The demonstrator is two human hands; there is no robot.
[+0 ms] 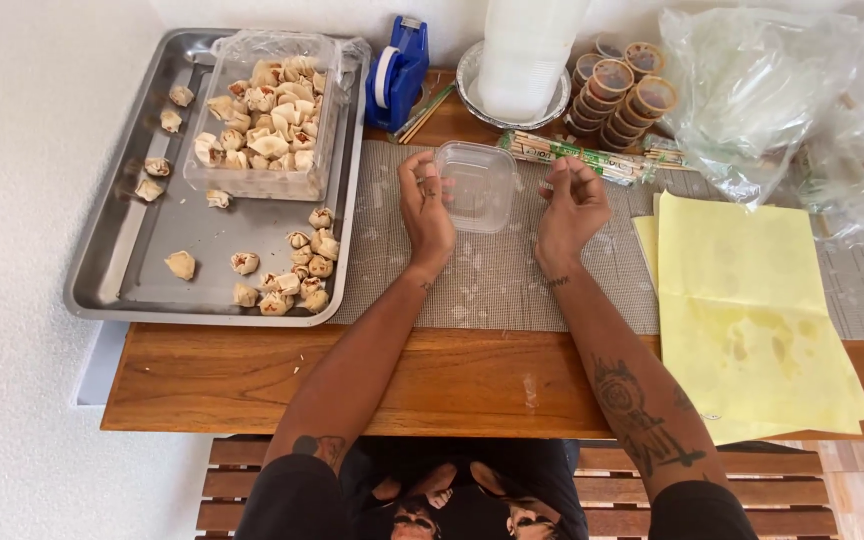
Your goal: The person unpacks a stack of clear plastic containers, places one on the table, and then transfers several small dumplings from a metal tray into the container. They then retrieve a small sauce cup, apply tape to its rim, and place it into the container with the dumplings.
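Observation:
A small clear plastic container (476,187) sits empty on the grey woven mat (492,280). My left hand (425,208) rests at its left side with fingers curled, touching or nearly touching the rim. My right hand (572,205) hovers just right of the container, fingers loosely bent, holding nothing. To the left lies a metal tray (132,270) with loose fried dumplings (297,270) and a clear tub (267,120) full of more dumplings.
Yellow paper sheets (742,300) lie at the right. Behind are a blue tape dispenser (397,75), wrapped chopsticks (577,155), a stack of white containers (527,55), small sauce cups (617,90) and clear plastic bags (772,95). The wooden table edge (432,385) runs along the front.

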